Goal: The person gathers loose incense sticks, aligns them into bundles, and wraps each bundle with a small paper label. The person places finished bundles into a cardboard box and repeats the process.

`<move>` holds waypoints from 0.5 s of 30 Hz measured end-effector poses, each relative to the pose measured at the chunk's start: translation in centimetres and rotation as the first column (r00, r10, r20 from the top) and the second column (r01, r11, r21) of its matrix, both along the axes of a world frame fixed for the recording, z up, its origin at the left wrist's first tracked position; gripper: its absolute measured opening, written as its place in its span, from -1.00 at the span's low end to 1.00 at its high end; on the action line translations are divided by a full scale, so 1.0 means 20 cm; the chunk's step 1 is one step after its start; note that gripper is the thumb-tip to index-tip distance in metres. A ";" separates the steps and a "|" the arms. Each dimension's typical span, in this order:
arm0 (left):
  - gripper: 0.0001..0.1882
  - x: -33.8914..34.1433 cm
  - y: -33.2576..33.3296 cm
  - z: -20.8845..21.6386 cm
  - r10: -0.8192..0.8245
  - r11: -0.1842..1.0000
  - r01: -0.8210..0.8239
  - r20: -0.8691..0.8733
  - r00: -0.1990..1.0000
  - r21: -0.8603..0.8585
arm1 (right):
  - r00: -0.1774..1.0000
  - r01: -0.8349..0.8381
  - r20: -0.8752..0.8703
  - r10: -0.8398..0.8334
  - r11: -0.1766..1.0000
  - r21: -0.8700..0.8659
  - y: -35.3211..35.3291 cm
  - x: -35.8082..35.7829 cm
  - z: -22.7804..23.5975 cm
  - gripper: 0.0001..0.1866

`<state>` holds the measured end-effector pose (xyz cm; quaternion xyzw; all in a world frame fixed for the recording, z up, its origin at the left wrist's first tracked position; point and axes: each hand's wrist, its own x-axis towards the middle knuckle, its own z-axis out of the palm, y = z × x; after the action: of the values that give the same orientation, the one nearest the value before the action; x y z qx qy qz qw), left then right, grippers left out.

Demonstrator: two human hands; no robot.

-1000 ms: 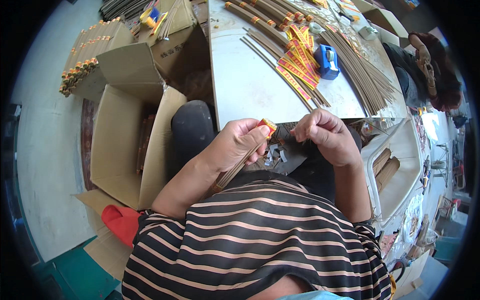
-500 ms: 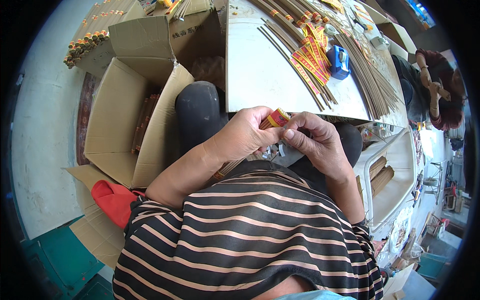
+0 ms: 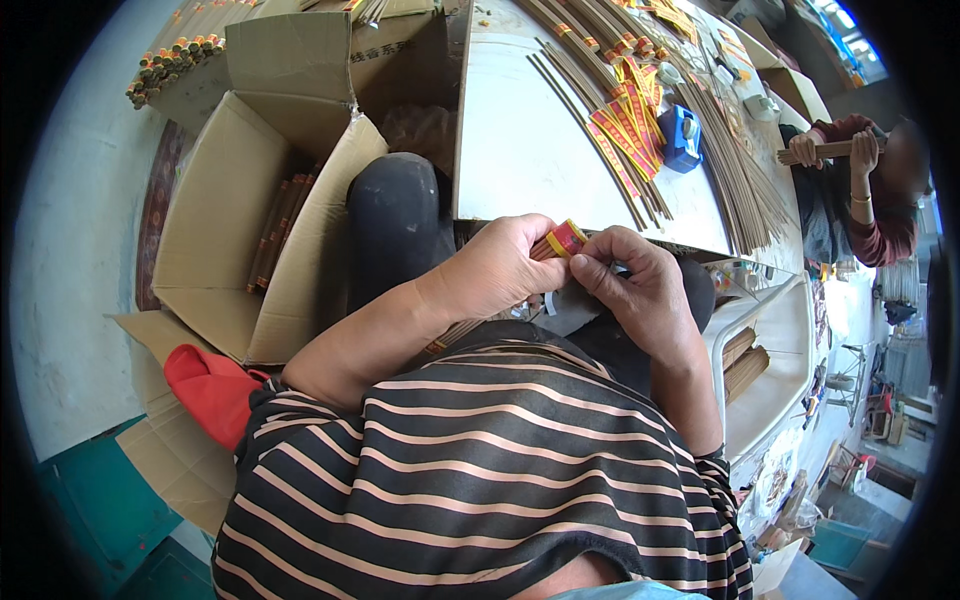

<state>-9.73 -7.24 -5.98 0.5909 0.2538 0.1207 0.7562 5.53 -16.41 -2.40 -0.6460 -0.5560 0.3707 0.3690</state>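
My left hand point(image 3: 497, 262) is wrapped round a bundle of thin brown incense sticks point(image 3: 541, 249), held at a slant over my lap. A red and yellow paper label point(image 3: 567, 238) circles the bundle's upper end. My right hand point(image 3: 630, 275) is closed, its thumb and fingertips pinched together at the label's right edge. Whether a small piece of something lies between those fingertips is hidden. The bundle's lower part runs under my left wrist and comes into view again beside the striped shirt.
On the white table point(image 3: 510, 150) ahead lie loose incense sticks point(image 3: 735, 170), yellow-red labels point(image 3: 625, 135) and a blue tape dispenser point(image 3: 682, 138). An open carton point(image 3: 205, 230) with labelled bundles stands left, a white bin point(image 3: 800, 350) right. At far right a co-worker point(image 3: 865, 190) holds sticks.
My right fingertips have shifted slightly up along the label, and the labelled end has turned a little in my left hand. The co-worker has raised a bundle of sticks. The view has shifted slightly.
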 end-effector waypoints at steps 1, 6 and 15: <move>-0.72 0.00 0.00 -0.01 -0.007 1.000 0.007 -0.002 1.000 -0.001 | 0.999 0.001 0.048 -0.001 1.000 -0.001 0.00 0.00 0.01 -0.87; -0.70 0.00 0.01 -0.01 -0.030 0.999 0.029 -0.030 0.999 -0.025 | 0.994 0.008 0.107 -0.005 1.000 -0.024 0.01 0.00 0.03 -0.87; -0.72 0.01 0.00 -0.01 -0.041 0.999 0.040 -0.039 0.998 -0.025 | 0.994 0.055 0.095 -0.050 0.997 -0.049 0.01 -0.01 0.04 -0.85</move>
<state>-9.58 -7.30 -6.24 0.5889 0.2580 0.0908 0.7605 5.31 -16.26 -1.56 -0.6863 -0.5456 0.3444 0.3356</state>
